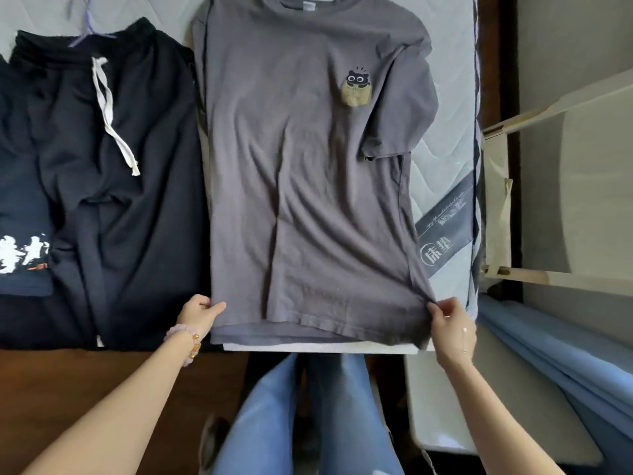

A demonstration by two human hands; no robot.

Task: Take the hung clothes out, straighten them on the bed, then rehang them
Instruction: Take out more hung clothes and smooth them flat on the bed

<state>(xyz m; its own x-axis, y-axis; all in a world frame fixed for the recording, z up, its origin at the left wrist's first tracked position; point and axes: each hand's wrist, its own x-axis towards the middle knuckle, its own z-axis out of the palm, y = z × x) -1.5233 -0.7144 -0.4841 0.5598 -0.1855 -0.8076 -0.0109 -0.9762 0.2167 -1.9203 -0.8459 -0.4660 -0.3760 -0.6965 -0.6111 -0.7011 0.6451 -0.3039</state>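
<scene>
Nearest me are my own blue denim jeans [274, 413], standing at the near edge of the pale quilted mattress [445, 159]. Just above them, my left hand [198, 313] pinches the lower left corner of the grey cotton T-shirt with a small cat print on the chest [301, 186], thumb over the cloth and fingers curled beneath it. My right hand [450, 329] is closed in the same way on the lower right corner — both hands have hold of the hem and nothing else.

The shirt lies face up along the mattress, collar toward the far edge, hem drawn just past the near edge. I judge this to be the straightening step: the hem is pulled taut, yet soft creases run down the body and the right sleeve is folded inward over the side. Whether a hanger sits inside the shirt I cannot tell.

Next I would lay the hem down flat, unfold that sleeve and smooth the creases before rehanging.

Toward the left edge lie black drawstring trousers [113, 186], with a lilac plastic hanger [87, 27] at the waistband.
</scene>
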